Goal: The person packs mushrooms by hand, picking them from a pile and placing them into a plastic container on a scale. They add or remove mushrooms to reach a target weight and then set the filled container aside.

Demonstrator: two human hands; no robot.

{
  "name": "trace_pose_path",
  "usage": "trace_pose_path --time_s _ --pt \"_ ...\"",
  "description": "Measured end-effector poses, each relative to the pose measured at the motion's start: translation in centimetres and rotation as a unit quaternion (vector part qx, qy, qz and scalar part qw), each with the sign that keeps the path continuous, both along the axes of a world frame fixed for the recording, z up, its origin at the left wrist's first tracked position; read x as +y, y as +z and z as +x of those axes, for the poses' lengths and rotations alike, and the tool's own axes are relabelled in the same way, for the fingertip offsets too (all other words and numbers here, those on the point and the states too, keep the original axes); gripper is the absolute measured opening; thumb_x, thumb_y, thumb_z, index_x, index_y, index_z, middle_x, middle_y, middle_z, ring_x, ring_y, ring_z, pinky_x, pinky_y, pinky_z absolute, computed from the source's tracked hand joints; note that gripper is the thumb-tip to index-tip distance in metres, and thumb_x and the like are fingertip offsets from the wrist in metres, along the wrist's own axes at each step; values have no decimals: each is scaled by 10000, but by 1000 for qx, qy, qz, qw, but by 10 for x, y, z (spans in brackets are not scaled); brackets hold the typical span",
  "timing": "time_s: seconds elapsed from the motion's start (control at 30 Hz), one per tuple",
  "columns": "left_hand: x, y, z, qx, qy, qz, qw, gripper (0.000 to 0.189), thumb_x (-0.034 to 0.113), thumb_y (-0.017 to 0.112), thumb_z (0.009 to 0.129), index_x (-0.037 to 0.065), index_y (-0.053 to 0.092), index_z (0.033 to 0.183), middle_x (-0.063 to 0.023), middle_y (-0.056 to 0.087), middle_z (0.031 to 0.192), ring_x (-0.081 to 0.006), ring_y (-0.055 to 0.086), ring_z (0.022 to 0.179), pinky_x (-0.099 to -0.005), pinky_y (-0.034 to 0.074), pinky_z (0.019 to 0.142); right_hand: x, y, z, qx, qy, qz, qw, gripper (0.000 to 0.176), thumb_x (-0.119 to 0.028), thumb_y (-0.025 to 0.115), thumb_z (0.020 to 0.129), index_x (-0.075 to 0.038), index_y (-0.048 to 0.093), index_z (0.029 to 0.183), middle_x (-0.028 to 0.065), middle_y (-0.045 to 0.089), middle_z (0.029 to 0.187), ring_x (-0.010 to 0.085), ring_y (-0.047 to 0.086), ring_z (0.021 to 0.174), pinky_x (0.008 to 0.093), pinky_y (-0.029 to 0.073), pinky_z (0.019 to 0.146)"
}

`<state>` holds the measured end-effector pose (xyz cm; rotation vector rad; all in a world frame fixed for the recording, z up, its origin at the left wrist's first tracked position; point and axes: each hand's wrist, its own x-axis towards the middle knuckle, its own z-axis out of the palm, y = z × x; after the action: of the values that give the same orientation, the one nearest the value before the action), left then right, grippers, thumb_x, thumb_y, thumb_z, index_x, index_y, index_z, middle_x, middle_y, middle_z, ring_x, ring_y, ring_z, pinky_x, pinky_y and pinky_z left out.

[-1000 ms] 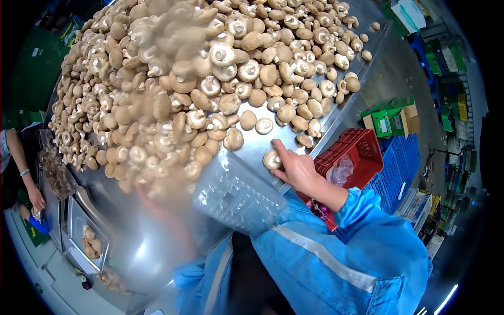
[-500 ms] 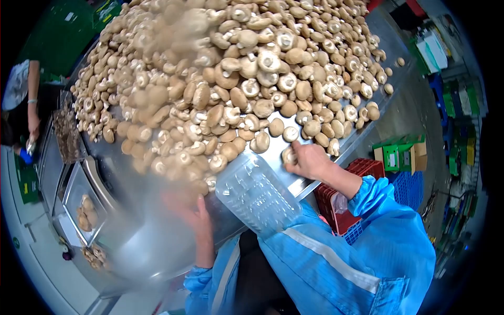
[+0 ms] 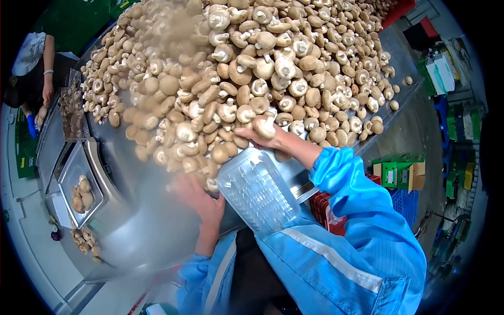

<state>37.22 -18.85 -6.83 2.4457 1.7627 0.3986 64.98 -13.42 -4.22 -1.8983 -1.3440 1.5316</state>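
A large heap of brown-capped shiitake-like mushrooms (image 3: 310, 97) covers the metal table. At its near edge, my right hand (image 3: 279, 140) is closed around a mushroom (image 3: 265, 127) whose pale stem points up. Just below that hand, a clear plastic tray (image 3: 257, 184) with a ribbed base leans at the table edge against my blue jacket. My left hand (image 3: 203, 202) is left of the tray, touching or close to the nearest mushrooms. Its thumb shows beside the tray, but a blurred patch smears the fingers, so I cannot make out their grip.
At the left, a scale pan (image 3: 79, 178) bears several mushrooms, with more mushrooms (image 3: 85, 240) below it. Another person's arm (image 3: 48, 68) and blue-gloved hand are at the far left. Red crates (image 3: 328, 212), a blue crate (image 3: 405, 205) and a green box (image 3: 396, 173) stand at the right.
My right hand has moved left and up from the table edge to the heap above the tray, and now has a mushroom in it. My left hand has shifted slightly up toward the heap.
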Motion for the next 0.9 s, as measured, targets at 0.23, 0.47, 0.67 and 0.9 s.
trace_pose_path --time_s 0.23,0.47,0.67,0.9 --pt "-5 -6 -6 -156 11 4 988 876 372 697 812 -11 246 1458 -257 171 1546 -441 128 1436 -557 90 1141 41 -15 -28 36 158 23 986 502 -522 663 862 -27 631 937 107 627 754 193 609 656 333 519 631" --pt "23 30 -23 -118 -9 27 993 748 233 674 815 39 322 1446 -189 267 1535 -444 154 1434 -558 146 1140 53 -6 -49 45 282 53 957 469 -468 698 846 -25 612 971 115 626 816 228 602 708 349 507 651" --pt "89 44 7 -203 -88 9 975 690 131 638 806 44 358 1431 -159 403 1463 -391 245 1416 -494 205 1146 68 42 -66 -77 415 114 900 754 -476 685 809 21 463 1330 261 619 1158 374 616 1047 422 478 908" --pt "115 20 -22 -67 -113 5 991 475 249 690 809 113 582 1252 -95 462 1418 -275 427 1306 -524 220 1109 78 29 -59 -118 310 244 911 590 -198 616 858 -127 411 1407 219 646 1062 375 621 1005 457 489 882"
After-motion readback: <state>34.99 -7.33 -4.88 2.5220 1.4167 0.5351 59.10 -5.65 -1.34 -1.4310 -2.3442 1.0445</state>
